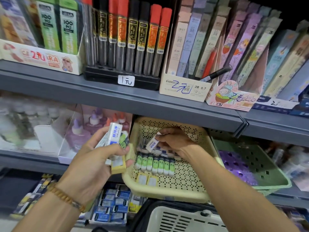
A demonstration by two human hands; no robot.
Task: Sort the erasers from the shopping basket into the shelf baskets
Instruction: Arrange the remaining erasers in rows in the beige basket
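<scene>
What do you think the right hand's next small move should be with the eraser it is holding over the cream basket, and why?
Probably lower the white-and-blue eraser into the back row of the cream basket. The right hand pinches it just above matching blue-and-white erasers, behind the green row, while the left hand holds several more to sort.

Your left hand, left of the perforated shelf basket, holds a bundle of erasers. Your right hand, over that basket, pinches one eraser above the eraser rows inside. A second shelf basket sits right; the shopping basket sits below, in front.
</scene>
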